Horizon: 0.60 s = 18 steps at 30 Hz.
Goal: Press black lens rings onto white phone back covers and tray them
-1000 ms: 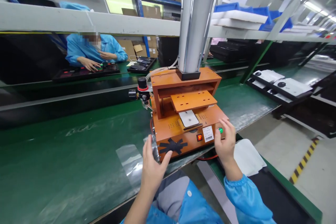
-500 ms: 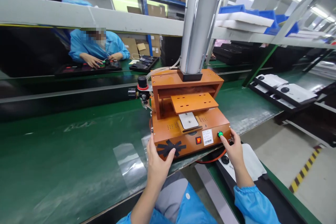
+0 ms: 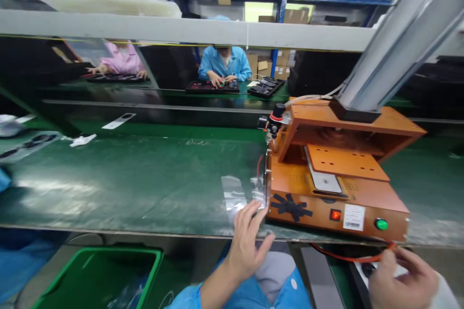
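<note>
An orange press machine (image 3: 337,203) stands on the green belt (image 3: 145,178), with a green button (image 3: 381,224), a lit red switch (image 3: 335,214) and a black tape star (image 3: 290,205) on its front. A white flat part (image 3: 324,182) lies on its bed under the raised orange plate. My left hand (image 3: 250,241) is open, fingers spread at the belt's front edge, just left of the machine's corner and beside a clear film (image 3: 234,195). My right hand (image 3: 402,280) is low at the right, under the machine's front, fingers curled by a red cable (image 3: 348,257); its grasp is unclear.
A silver cylinder (image 3: 398,43) rises from the press. A green bin (image 3: 97,275) sits below the belt at the left. White scraps (image 3: 82,140) lie far left on the belt. Across the line, a person in blue (image 3: 223,65) and one in pink (image 3: 123,60) work at black trays.
The view has swung left. My right hand left the green button and dropped below the machine's front. My left hand slid off the machine's front to the belt edge.
</note>
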### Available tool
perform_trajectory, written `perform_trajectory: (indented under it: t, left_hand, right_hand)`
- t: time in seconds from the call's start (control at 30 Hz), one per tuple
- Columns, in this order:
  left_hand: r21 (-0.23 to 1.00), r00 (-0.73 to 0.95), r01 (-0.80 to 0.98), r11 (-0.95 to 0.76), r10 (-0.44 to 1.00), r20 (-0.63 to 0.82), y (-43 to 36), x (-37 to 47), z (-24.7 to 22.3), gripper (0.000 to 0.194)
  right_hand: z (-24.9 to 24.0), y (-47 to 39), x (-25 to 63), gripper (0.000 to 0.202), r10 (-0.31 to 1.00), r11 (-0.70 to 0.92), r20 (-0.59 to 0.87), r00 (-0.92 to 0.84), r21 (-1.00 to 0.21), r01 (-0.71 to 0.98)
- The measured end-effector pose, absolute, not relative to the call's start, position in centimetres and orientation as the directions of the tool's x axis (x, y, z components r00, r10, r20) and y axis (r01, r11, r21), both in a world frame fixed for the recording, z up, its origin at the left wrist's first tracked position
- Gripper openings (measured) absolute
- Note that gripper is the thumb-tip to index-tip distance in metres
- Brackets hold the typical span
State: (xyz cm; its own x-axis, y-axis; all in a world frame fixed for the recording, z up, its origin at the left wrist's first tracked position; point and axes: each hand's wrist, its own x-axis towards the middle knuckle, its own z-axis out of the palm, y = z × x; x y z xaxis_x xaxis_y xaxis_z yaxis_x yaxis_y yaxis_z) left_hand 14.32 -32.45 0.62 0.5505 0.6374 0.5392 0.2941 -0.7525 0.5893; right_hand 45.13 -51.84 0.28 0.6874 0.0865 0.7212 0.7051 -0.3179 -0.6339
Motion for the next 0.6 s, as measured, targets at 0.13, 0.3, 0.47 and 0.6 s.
perform_trajectory:
  t: [0.13, 0.3, 0.47, 0.6]
  left_hand:
    - [0.527, 0.494, 0.428, -0.734, 0.678, 0.544, -31.9, 8.3, -0.1, 0.028]
    - [0.549, 0.340, 0.571, -0.611, 0.784, 0.519, -27.1, 4.9, 0.2, 0.020]
    - [0.497, 0.386, 0.585, -0.641, 0.759, 0.524, -21.9, 5.1, 0.8, 0.025]
    - [0.399, 0.446, 0.546, -0.737, 0.659, 0.606, -19.6, 5.1, 0.1, 0.025]
  right_hand:
    - [-0.3, -48.4, 36.2, 0.021, 0.584, 0.125, 0.775, 0.242, -0.380, 0.916]
    - [0.8, -41.2, 28.0, 0.027, 0.764, 0.435, 0.631, -0.132, -0.354, 0.828]
    - [1.1, -36.1, 26.3, 0.018, 0.774, 0.458, 0.611, -0.167, -0.358, 0.814]
    - [0.3, -36.3, 25.2, 0.007, 0.789, 0.361, 0.600, -0.131, -0.281, 0.889]
